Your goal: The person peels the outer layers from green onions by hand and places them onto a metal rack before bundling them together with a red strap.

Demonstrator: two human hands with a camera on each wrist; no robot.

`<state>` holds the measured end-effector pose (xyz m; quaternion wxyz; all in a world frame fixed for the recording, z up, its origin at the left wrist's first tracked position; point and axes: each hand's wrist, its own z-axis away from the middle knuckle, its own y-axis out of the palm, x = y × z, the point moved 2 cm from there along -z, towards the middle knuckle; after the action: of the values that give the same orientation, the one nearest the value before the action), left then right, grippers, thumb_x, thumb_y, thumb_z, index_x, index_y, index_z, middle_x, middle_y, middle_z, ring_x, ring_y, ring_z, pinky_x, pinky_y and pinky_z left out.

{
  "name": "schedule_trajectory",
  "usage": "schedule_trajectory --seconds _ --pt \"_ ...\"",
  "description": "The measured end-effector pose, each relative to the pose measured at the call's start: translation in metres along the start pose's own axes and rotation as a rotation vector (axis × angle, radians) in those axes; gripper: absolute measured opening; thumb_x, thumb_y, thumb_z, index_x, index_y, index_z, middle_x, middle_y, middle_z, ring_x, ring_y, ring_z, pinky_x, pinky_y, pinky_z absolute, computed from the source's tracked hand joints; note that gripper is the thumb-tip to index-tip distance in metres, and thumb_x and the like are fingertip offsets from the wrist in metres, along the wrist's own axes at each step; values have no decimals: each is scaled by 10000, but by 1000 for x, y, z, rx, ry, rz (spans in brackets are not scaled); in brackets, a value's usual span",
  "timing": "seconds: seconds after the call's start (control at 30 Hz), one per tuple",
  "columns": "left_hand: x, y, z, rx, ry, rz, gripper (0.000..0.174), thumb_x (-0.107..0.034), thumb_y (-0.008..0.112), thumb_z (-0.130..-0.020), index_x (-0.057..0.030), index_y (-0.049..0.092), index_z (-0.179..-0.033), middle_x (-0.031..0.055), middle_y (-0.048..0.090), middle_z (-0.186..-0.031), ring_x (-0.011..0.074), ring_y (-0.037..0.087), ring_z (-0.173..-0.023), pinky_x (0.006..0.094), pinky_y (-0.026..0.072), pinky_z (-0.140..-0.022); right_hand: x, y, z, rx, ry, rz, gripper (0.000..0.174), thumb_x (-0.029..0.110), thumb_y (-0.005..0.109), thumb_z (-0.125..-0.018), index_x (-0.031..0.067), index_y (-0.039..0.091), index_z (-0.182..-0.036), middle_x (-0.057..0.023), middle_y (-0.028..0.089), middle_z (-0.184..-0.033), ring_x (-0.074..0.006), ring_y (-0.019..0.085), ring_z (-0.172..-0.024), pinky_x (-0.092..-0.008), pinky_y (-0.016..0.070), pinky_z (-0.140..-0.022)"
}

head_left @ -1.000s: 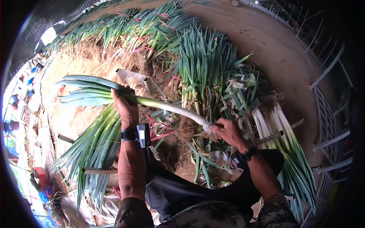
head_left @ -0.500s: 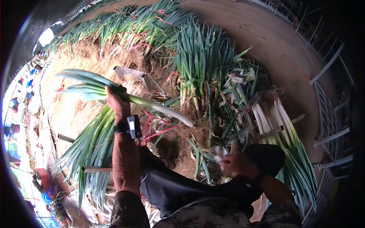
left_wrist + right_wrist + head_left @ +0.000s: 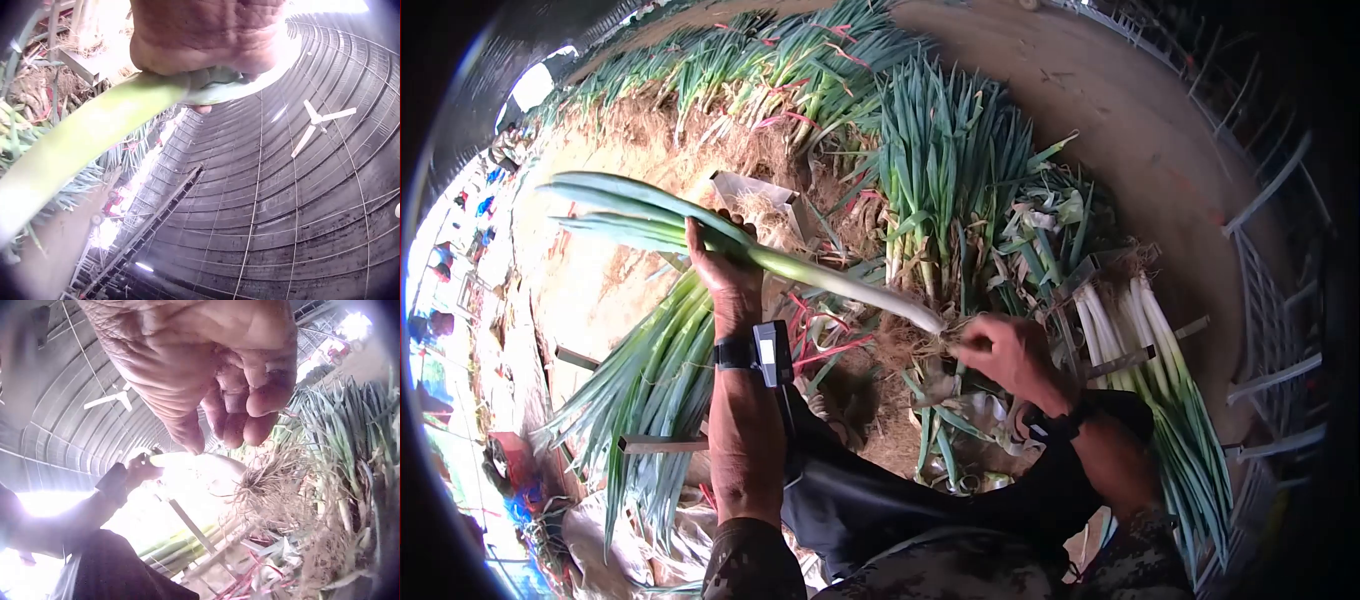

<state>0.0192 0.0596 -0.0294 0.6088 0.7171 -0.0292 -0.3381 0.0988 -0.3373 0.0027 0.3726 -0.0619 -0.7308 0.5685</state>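
My left hand (image 3: 728, 275) grips a long green onion (image 3: 850, 288) where the white shaft turns to leaves. Its leaves fan out to the left, and the white shaft slopes down to the right. In the left wrist view the pale green shaft (image 3: 81, 128) passes under the palm. Beside the root end is my right hand (image 3: 1012, 360), fingers loosely bent. The right wrist view shows these fingers (image 3: 234, 422) above thin brown roots (image 3: 253, 478), with a gap between thumb and fingers and nothing gripped there.
Green onions (image 3: 640, 360) lie over a metal rack at left; white-stemmed ones (image 3: 1165, 350) rest on another at right. An upright bunch (image 3: 945, 160) stands ahead, with more piled behind. Peelings (image 3: 955, 425) and red strips (image 3: 820, 345) litter the ground near the legs.
My right hand went from the root end down toward the lap with something pale, then came back up to the root end. The left hand keeps its grip on the green onion.
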Motion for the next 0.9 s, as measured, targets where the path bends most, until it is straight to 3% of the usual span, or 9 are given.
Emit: schedule_trajectory --seconds 0.07,0.1,0.2,0.47,0.63,0.73,0.83,0.87,0.9 --pt "-4 5 3 -9 -10 -5 346 -431 609 -951 -90 595 -1009 74 636 -899 245 599 -797 399 505 -756 7 3 -11 -306 -132 -175 202 218 789 -801 58 711 -895 -119 705 -777 -272 678 -655 -369 520 -620" --pt "-4 8 5 -29 -17 5 360 -445 594 -955 -90 599 -1010 76 638 -901 245 599 -797 398 502 -753 5 10 -17 -323 -187 -169 216 150 780 -801 51 695 -973 -133 706 -827 -262 689 -691 -366 527 -632" --pt "-3 11 11 17 -26 -9 352 -438 602 -952 -91 605 -1007 80 647 -906 244 605 -795 396 502 -748 0 25 -27 -195 -64 -179 186 127 764 -807 40 694 -955 -136 702 -821 -264 690 -682 -358 527 -618" --pt "0 5 12 -213 0 -21 410 -520 620 -925 -129 592 -1044 62 623 -889 250 614 -787 416 513 -745 -3 31 -27 -256 -197 -137 106 55 725 -812 24 670 -897 -142 687 -794 -294 692 -676 -363 533 -584" --pt "-2 5 14 -237 78 -72 433 -552 542 -963 -128 580 -1042 67 613 -898 264 613 -816 421 523 -772 -4 36 -21 -243 -174 -262 75 20 700 -811 13 640 -856 -150 665 -767 -289 688 -671 -359 532 -591" --pt "-1 14 21 -212 50 -58 454 -553 477 -991 -110 574 -1016 78 604 -874 262 604 -809 413 519 -764 -8 36 -20 -277 -177 -247 45 37 665 -844 8 641 -868 -125 668 -753 -243 695 -678 -339 526 -591" --pt "0 8 17 -23 -69 51 506 -562 414 -1007 -81 573 -995 98 592 -837 251 588 -787 394 506 -750 -23 40 -20 -248 44 -447 103 87 654 -854 5 679 -911 -110 684 -720 -207 701 -660 -375 545 -591" --pt "0 4 15 60 -120 101 528 -567 395 -1010 -71 574 -990 105 587 -824 246 581 -780 387 501 -746 -35 43 -20 -186 167 -541 136 104 611 -893 -5 680 -938 -66 665 -711 -144 682 -642 -329 546 -539" --pt "-1 7 16 8 -111 30 564 -599 387 -995 -71 585 -981 86 575 -766 216 559 -705 360 491 -674 -45 49 -20 -183 311 -799 145 107 600 -902 -2 672 -962 -60 659 -723 -141 673 -612 -304 536 -501"
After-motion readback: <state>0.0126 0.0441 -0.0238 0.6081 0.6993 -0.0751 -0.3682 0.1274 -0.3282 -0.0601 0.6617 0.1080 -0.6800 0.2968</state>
